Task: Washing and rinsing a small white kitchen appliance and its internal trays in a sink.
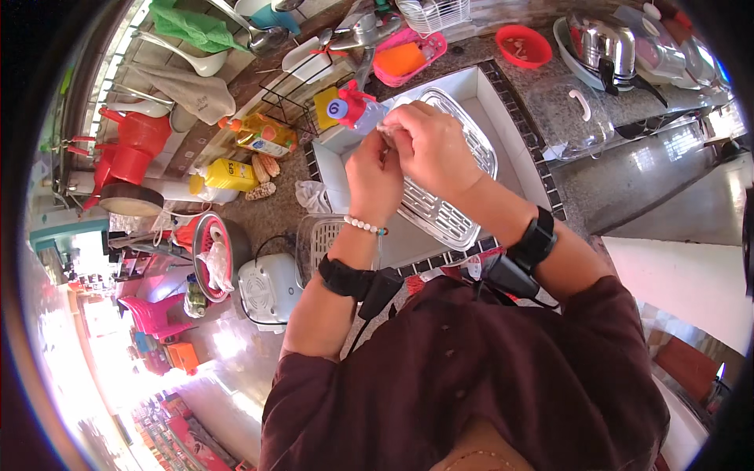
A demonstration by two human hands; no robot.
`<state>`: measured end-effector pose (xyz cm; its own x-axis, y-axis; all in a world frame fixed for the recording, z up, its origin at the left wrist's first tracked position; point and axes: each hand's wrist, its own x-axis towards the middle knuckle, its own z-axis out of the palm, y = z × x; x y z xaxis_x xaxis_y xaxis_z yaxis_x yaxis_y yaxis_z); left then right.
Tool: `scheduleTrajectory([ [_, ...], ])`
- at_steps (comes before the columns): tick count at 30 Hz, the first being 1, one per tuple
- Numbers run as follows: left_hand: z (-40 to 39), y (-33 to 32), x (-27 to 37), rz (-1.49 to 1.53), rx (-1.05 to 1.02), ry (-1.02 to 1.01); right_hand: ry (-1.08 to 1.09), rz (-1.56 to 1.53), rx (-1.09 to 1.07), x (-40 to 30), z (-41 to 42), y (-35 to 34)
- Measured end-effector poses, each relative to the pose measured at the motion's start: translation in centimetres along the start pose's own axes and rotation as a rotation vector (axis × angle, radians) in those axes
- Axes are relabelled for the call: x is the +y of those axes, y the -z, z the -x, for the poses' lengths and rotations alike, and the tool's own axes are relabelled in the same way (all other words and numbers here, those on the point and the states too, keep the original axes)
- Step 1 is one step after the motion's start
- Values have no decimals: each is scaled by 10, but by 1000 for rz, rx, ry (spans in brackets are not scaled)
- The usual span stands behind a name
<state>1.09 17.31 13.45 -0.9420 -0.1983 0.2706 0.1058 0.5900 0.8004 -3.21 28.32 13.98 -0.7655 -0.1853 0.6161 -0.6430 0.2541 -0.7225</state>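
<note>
Over a tiled sink (pixel 512 135) my left hand (pixel 375 176) and my right hand (pixel 433 144) meet, fingertips pinched together on a small, pale item whose kind I cannot tell. Beneath my right hand, a slotted metal rack (pixel 439 215) lies slantwise across the sink. Just beyond my fingers stands a clear bottle with a red spray head (pixel 353 107), partly hidden by them. A yellow sponge (pixel 326 108) is beside it at the sink's back corner. A crumpled white cloth (pixel 312 196) lies left of my left hand.
A pink basket (pixel 436 50) with an orange sponge and a red bowl (pixel 523 46) stand behind the sink. Yellow bottles (pixel 230 175) and corn cobs (pixel 265 168) are at left, near a grey-white appliance (pixel 268 288). A clear lid (pixel 568 118) and metal pot (pixel 601 47) are at right.
</note>
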Motion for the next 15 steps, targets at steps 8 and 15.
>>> scheduleTrajectory([
  [8, 0, -1, -2, -31, -6, 57, 32, -47, -8, 0, 6, -3],
  [15, 0, -1, -4, 64, 15, 15, 100, -1, 31, 6, 0, 0],
])
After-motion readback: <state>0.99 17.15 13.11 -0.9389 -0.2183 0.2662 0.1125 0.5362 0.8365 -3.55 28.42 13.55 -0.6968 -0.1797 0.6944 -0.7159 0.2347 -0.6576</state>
